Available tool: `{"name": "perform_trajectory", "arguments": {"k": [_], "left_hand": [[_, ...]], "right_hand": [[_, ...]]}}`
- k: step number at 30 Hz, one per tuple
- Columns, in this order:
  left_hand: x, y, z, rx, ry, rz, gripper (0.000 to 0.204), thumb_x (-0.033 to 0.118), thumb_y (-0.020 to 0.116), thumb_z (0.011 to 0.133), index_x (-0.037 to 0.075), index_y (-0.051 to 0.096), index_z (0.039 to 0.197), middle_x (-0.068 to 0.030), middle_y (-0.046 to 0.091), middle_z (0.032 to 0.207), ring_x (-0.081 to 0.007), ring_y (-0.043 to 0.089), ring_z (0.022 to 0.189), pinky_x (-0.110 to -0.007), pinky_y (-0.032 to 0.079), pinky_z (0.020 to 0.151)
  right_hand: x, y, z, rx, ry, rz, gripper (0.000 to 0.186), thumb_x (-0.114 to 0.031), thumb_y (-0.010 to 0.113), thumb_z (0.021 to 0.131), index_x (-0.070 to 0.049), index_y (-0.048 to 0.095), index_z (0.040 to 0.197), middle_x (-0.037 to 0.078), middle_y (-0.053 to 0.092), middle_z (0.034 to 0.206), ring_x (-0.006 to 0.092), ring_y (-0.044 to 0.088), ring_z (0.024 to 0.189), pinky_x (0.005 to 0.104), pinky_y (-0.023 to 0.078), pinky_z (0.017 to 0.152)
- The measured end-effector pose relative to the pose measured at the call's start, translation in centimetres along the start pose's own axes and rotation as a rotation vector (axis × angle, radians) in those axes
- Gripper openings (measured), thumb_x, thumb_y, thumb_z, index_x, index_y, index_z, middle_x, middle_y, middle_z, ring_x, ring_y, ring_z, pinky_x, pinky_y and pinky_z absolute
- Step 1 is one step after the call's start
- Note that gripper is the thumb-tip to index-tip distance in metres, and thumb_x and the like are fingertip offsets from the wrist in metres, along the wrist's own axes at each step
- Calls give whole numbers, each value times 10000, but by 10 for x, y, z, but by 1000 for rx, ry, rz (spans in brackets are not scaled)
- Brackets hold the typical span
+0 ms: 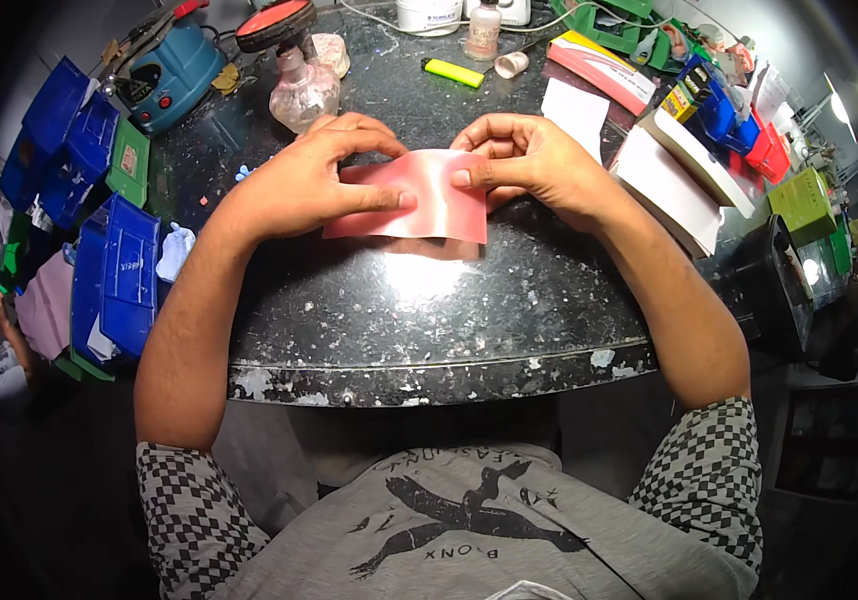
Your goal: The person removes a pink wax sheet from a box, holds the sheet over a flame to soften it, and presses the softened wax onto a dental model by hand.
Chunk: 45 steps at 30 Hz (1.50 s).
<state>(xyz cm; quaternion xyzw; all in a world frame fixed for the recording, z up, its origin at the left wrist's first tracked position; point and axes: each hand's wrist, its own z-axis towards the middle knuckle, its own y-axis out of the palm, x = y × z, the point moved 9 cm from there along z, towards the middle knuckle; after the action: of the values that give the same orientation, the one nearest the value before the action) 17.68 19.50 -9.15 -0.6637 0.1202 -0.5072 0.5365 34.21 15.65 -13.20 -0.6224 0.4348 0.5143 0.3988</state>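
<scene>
A thin, glossy pink sheet (441, 208) is held slightly curved above the dark speckled worktop (369, 320) in front of me. My left hand (304, 180) grips its left part, thumb pressed on the face and the other fingers arched over and behind it. On the sheet's right side, my right hand (539, 170) pinches it between the thumb and curled fingers, which are partly hidden behind it. A white sheet of paper (571, 110) and an opened white box (664, 185) lie beyond my right hand. A glass flask-like lamp (301, 98) stands beyond my left hand.
Blue and green bins (109, 280) line the left, beside a teal machine (164, 70). At the back are a yellow-green bar (454, 72), a small cup (511, 65), a bottle (482, 35) and a pink-red box (594, 70). Another person (7, 365) shows at the far left edge.
</scene>
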Motion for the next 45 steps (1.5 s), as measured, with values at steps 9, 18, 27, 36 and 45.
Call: {"name": "perform_trajectory", "arguments": {"k": [9, 18, 27, 36, 45], "left_hand": [[-2, 21, -2, -39, -272, -375, 343, 139, 845, 796, 1, 636, 1031, -2, 645, 892, -73, 579, 829, -242, 475, 762], [4, 24, -11, -164, -325, -598, 414, 113, 813, 825, -37, 656, 1178, -56, 724, 1004, -79, 648, 873, -240, 516, 803], [-3, 38, -17, -130, -460, -1092, 376, 124, 733, 905, -17, 628, 1237, -67, 718, 1075, -111, 688, 922, -264, 549, 843], [-4, 39, -12, 143, -400, -1350, 288, 198, 648, 974, 11, 604, 1189, -83, 683, 1133, -145, 678, 1015, -315, 548, 903], [4, 42, -8, 256, -326, -1341, 423, 59, 706, 905, -45, 518, 1269, -145, 677, 1116, -187, 702, 964, -325, 577, 871]], "right_hand": [[-16, 8, -1, 82, -175, -5, 479, -122, 818, 820, -7, 586, 1223, 27, 660, 950, 83, 645, 836, 237, 531, 750], [-25, 12, -5, 102, -272, 39, 561, 22, 789, 809, -9, 522, 1301, 59, 664, 996, 98, 674, 888, 229, 549, 791], [-27, 12, -7, 178, -343, 119, 513, -76, 792, 855, 13, 507, 1272, 102, 687, 1006, 119, 682, 871, 250, 567, 757], [-13, 6, -2, 220, -216, 72, 312, -194, 781, 894, 12, 625, 1070, 80, 710, 948, 111, 675, 855, 258, 569, 712], [-16, 10, -5, 213, -257, 91, 316, -131, 763, 897, 31, 670, 1151, 62, 722, 1019, 96, 672, 897, 249, 547, 826]]}}
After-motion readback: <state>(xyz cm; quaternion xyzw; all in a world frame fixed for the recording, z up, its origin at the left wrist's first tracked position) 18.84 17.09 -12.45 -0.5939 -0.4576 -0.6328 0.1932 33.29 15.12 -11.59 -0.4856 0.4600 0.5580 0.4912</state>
